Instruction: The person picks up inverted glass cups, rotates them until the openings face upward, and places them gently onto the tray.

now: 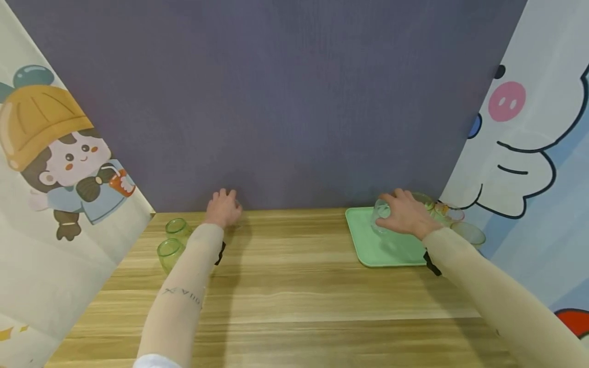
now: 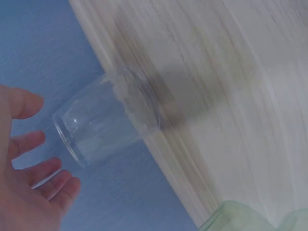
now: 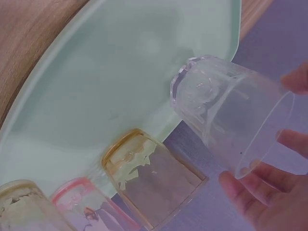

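Observation:
My left hand is at the back of the table beside a clear glass. In the left wrist view its loosely bent fingers stand just off the glass's rim, a gap between them. Over on the right, my right hand holds a clear cup near the rim, thumb on one side and fingers on the other. That cup's faceted base is over the back part of the light green tray. An amber cup and a pink-rimmed cup stand near it.
Two green glasses stand on the left of the wooden table. A yellowish cup is at the tray's right side, partly behind my right forearm in the head view. A dark panel rises along the table's back edge.

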Demonstrator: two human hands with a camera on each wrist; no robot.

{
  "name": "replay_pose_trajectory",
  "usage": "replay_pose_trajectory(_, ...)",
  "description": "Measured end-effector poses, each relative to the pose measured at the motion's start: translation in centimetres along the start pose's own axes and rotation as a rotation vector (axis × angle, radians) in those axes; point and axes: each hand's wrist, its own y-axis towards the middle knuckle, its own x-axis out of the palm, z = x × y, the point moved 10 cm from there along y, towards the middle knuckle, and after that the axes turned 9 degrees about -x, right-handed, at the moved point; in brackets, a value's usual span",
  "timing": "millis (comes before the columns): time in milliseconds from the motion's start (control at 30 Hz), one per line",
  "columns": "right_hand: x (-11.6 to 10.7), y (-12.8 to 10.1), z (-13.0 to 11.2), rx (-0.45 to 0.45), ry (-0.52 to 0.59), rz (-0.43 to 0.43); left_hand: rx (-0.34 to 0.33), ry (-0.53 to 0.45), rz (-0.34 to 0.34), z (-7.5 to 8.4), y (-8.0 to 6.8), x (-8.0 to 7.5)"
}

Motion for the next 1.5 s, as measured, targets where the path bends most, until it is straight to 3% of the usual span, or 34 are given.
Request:
replay_pose_trajectory(200, 0.0, 0.3, 0.1, 0.001, 0.004, -0.011, -0.03, 0.008, -0.058, 0.0, 0.1, 1.0)
replay_pose_trajectory(500, 0.4, 0.4, 0.9, 0.035, 0.024, -0.031, -0.033, -0.001, -0.087, -0.2, 0.0, 1.7)
replay_pose_trajectory(1033, 1.2, 1.5, 1.1, 0.054, 0.042, -0.076, -0.038, -0.038, -0.107, -0.8, -0.3, 0.8)
replay_pose_trajectory(1267, 1.6, 1.9, 1.4, 0.085, 0.073, -0.146, -0.06, -0.063, -0.116, -0.7, -0.8, 0.5)
replay_pose_trajectory(1500, 2.2, 2.2, 1.8, 0.088, 0.081, -0.17, -0.074, -0.056, -0.117, -0.9, -0.8, 1.1)
